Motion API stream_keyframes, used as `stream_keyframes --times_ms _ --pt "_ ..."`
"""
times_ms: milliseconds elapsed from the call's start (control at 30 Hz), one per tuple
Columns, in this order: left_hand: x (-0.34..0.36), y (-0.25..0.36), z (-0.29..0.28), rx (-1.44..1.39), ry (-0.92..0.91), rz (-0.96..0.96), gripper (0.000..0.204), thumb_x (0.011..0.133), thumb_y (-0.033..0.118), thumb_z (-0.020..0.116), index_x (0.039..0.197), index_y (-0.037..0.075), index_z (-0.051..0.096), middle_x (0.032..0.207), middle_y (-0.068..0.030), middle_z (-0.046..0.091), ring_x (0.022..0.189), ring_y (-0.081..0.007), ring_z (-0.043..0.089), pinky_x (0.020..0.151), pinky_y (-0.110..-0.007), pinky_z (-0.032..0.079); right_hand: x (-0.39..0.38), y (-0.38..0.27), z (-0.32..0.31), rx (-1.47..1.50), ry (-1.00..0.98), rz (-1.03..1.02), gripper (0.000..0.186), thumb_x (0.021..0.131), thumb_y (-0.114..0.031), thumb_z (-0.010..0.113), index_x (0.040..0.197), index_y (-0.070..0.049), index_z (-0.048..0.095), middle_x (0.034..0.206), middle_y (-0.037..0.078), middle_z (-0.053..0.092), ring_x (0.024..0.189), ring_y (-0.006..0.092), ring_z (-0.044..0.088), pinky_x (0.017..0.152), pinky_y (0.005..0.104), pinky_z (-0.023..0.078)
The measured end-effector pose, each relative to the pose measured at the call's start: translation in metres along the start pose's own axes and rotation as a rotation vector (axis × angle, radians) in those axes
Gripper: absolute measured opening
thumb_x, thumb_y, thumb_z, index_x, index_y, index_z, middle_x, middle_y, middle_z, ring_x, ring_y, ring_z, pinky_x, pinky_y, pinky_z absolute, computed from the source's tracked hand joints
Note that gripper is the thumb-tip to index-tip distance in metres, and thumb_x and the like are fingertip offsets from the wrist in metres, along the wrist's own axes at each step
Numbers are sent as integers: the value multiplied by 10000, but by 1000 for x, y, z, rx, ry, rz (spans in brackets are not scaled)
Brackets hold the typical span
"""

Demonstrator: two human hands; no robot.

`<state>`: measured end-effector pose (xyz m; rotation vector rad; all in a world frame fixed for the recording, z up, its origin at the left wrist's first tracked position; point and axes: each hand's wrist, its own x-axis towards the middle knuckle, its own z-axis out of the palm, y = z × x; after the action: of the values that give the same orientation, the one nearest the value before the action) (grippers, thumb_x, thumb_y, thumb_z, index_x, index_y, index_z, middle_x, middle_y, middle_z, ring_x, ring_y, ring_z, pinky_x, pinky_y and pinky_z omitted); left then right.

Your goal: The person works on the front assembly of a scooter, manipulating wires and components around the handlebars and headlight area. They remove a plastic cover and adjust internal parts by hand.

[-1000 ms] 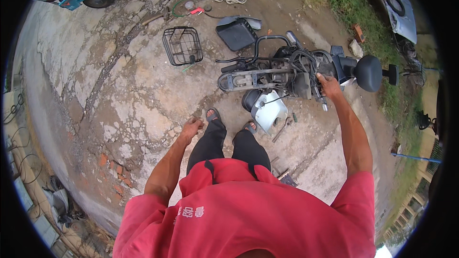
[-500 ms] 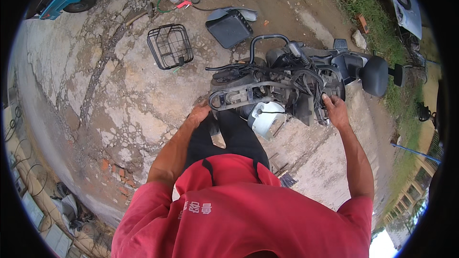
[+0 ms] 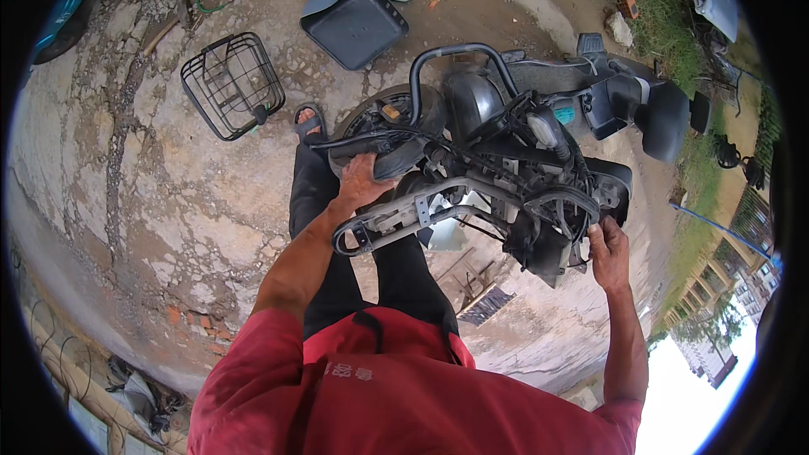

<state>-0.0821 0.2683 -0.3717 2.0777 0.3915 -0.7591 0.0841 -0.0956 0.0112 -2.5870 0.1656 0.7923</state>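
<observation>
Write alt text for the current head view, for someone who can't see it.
Seen from above, a stripped-down scooter is handled by two bare hands: left hand beside a wheel, right hand by looped black cables. The wearer's red shirt shows below; a black wire basket and a black tray lie on cracked ground beyond.

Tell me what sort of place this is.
Probably an outdoor yard or roadside, perhaps one used for vehicle work: there is a stripped black-and-grey metal two-wheeler, a shallow black plastic tray lying on cracked grey-brown ground, and a green grass strip along one side.
</observation>
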Motion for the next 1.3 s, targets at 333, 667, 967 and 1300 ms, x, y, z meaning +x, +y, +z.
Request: stream_keyframes --times_ms 333,667,967,1300 --pt "71 11 -19 140 -605 -111 1081 716 930 555 1271 13 692 1272 -223 697 1255 -377 629 1083 -465 454 -1 -22 4 -77 4 81 453 1059 -375 559 833 17 577 625 72 512 581 152 477 542 344 398" --pt "96 12 -13 202 -828 -222 1133 777 959 406 1412 42 606 1473 -209 568 1426 -359 480 1198 -455 298 11 -30 -14 -71 -133 236 421 1060 -385 565 941 14 626 695 40 567 629 130 539 603 317 467" --pt "97 -13 4 148 -651 -190 1087 768 910 525 1330 -11 656 1379 -261 622 1341 -417 545 1119 -450 410 14 -10 -28 -148 -263 75 350 1047 -347 609 981 -6 642 755 70 588 695 178 578 650 342 475" --pt "92 -11 11 159 -510 -197 1005 798 846 580 1278 -32 677 1340 -294 631 1332 -429 545 1093 -460 426 15 -22 -29 -8 -320 368 543 984 -561 646 884 -29 628 712 74 607 702 171 620 650 350 509"
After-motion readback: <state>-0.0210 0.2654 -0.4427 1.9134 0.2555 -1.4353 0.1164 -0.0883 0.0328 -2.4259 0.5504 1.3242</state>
